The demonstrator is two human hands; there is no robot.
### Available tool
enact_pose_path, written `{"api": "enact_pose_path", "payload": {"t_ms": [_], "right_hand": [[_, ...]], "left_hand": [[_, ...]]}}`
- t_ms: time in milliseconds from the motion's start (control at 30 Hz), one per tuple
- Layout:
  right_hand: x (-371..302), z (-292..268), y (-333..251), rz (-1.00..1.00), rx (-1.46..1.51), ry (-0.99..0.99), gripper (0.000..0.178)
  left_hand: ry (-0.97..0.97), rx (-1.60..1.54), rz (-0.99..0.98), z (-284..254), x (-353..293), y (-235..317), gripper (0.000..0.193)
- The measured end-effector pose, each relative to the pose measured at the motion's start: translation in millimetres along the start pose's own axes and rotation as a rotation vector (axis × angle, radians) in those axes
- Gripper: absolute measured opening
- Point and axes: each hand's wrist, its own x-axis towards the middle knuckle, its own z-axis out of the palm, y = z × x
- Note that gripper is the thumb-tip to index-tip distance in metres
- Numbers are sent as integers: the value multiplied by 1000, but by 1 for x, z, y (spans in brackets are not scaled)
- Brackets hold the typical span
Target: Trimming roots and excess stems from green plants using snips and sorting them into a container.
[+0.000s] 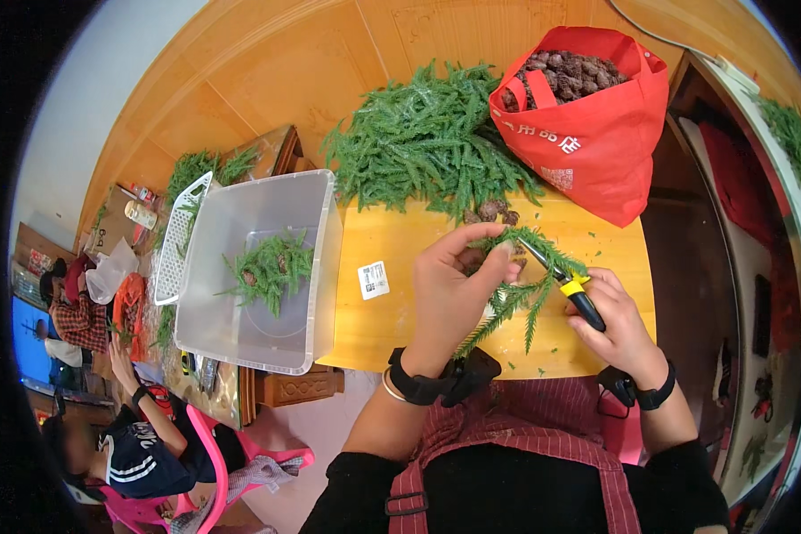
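Over the yellow table, my left hand [458, 280] pinches a green artificial pine sprig [507, 307], its thumb and forefinger closed near the top. Brown pinecone bits show partly behind those fingers. My right hand [616, 322] is wrapped round pliers [577, 287] with black and yellow handles. Their metal jaws reach up to the sprig, close to my left fingertips; what exactly they grip is too small to tell. Just beyond my left hand lie several loose pinecones [491, 212].
A heap of green sprigs [427, 142] lies at the back, beside a red bag [587, 151] full of pinecones. To the left stands a clear plastic bin [320, 267] holding finished-looking sprigs with cones [271, 267]. A white label [373, 279] lies on the table [400, 329]. Other people sit farther left.
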Motion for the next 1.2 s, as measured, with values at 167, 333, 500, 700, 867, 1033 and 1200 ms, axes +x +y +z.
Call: {"api": "enact_pose_path", "payload": {"t_ms": [167,333,500,700,867,1033,1200], "right_hand": [[-3,0,6,11,-49,4,17],[-4,1,6,-11,-148,51,23],[-3,0,3,-41,-117,76,25],[-7,0,2,-7,38,30,28],[-9,3,-1,59,132,10,31],[-9,4,-7,101,429,-54,28],[-11,2,-6,154,557,-122,31]], "left_hand": [[-28,-52,-68,-2,3,1,19],[-27,-25,-52,-1,2,1,20],[-4,0,23,2,-2,1,22],[14,121,130,2,-3,-2,21],[46,142,189,5,-4,-2,20],[43,171,183,5,-4,-1,20],[42,205,186,5,-4,-3,21]]}}
